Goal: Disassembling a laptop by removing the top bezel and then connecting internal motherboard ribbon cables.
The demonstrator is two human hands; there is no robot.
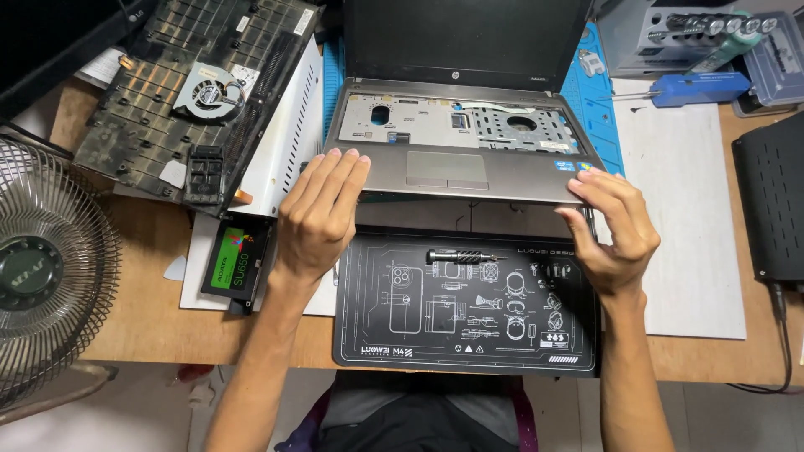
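An open silver laptop (502, 172) with its keyboard removed stands at the middle of the desk, its dark screen upright. My left hand (318, 213) grips its front left corner, fingers resting on the palm rest. At the front right corner my right hand (615, 226) holds the edge, thumb below. A black work mat (469, 335) with white line drawings lies just in front of the laptop. A small black screwdriver (465, 256) rests on the mat between my hands.
The removed keyboard (151, 109) lies upside down at the back left with a small cooling fan (209, 90) on it. A black and green drive (237, 264) lies left of the mat. A desk fan (46, 268) stands far left. A black box (775, 197) sits far right, tool cases (712, 42) behind.
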